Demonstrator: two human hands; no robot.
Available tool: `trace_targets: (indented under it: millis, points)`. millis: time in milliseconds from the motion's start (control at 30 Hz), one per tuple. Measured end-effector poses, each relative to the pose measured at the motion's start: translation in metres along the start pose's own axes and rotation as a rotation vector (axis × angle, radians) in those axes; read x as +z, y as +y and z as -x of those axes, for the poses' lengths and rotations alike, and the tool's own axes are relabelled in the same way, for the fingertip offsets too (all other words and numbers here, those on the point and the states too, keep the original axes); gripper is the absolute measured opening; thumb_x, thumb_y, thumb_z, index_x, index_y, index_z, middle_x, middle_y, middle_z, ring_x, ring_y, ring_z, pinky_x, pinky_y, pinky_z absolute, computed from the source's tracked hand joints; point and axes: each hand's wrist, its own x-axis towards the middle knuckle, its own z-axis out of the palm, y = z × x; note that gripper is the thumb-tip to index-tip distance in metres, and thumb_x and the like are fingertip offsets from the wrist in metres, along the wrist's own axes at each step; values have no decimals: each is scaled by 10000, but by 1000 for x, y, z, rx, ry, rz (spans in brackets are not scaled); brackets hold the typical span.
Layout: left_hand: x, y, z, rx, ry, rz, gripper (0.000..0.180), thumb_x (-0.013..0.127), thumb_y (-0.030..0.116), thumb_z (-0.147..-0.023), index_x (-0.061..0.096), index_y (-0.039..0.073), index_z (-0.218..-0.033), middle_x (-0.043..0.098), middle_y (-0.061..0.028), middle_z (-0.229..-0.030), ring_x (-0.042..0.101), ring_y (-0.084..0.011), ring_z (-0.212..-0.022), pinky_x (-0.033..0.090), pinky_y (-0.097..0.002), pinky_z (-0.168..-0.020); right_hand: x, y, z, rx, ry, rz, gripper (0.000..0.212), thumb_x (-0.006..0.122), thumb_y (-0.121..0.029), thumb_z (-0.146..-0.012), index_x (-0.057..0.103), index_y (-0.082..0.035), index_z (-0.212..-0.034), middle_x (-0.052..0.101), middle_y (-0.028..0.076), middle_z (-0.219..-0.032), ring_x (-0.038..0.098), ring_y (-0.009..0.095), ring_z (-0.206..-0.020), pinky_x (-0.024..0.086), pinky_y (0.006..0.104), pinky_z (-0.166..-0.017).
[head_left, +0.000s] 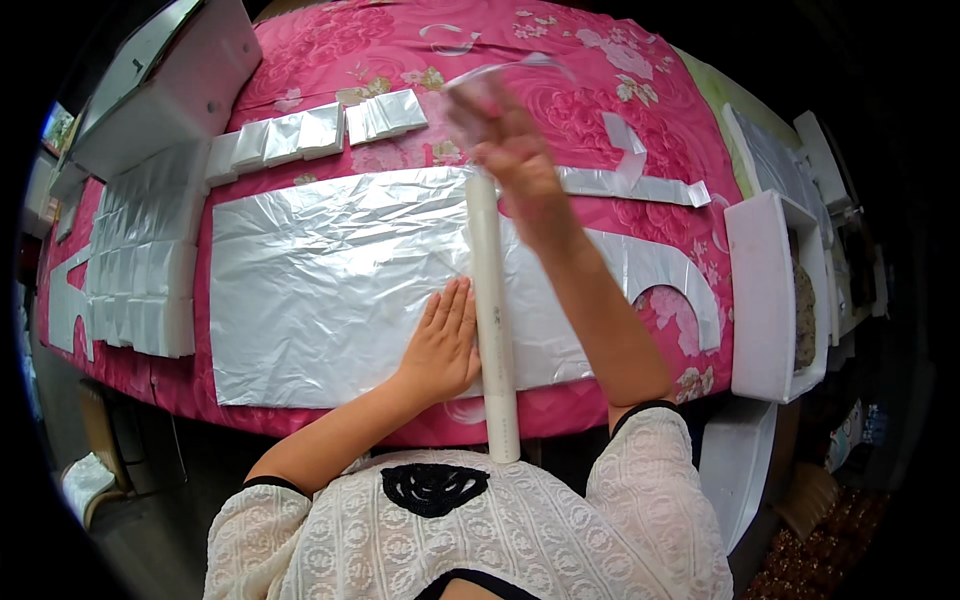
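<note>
My left hand (445, 335) lies flat, fingers stretched out, on a large sheet of shiny silvery plastic bags (320, 290), right beside a long white tube (492, 320). The tube lies across the plastic, pointing toward my body, its near end close to my shirt. Above the tube's far end, my right hand (515, 150) is raised and smeared by motion. A blurred clear plastic strip (520, 65) arcs at its fingertips; whether the fingers grip it is unclear. Right of the tube, the plastic continues into a piece with a rounded cut-out (690, 290).
Folded plastic bundles (300, 135) line the far side, and several stacks (150, 280) stand at left beside a white foam box (170, 80). Plastic scraps (625, 150) lie on the pink floral cloth (330, 60). Another white foam box (760, 300) sits at the right edge.
</note>
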Motion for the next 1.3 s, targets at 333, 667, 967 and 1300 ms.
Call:
trace_targets:
  millis: [333, 667, 967, 1300]
  points:
    - [27, -11, -1, 94, 116, -124, 600, 373, 256, -868, 284, -127, -1322, 236, -287, -1420, 210, -377, -1351, 166, -487, -1094, 221, 137, 40, 222, -870, 877, 694, 636, -333, -782, 376, 30, -1313, 326, 245, -1382, 228, 367, -1333, 222, 476, -1072]
    - [-68, -33, 93, 70, 173, 444, 595, 609, 43, -700, 429, -16, -1264, 434, -195, -1316, 400, -346, -1239, 353, -402, -1012, 11, -19, 139, 39, -448, 1231, 425, 552, -229, -837, 528, -39, -1216, 493, 134, -1292, 398, 330, -1247, 323, 437, -1015]
    - [-122, -82, 200, -376, 407, 428, 470, 509, 40, -796, 450, -20, -1259, 473, -174, -1301, 450, -315, -1205, 321, -367, -1023, 83, 33, 124, 82, -981, 1180, 503, 464, -373, -888, 476, -60, -1282, 448, 143, -1337, 304, 300, -1315, 260, 435, -1061]
    - [-125, -79, 276, -672, 549, 647, 405, 426, 116, -871, 469, -17, -1251, 513, -145, -1261, 499, -239, -1138, 383, -323, -951, 164, 86, 59, -100, -983, 956, 414, 513, -260, -884, 485, -98, -1264, 464, 87, -1324, 383, 279, -1265, 278, 439, -1053]
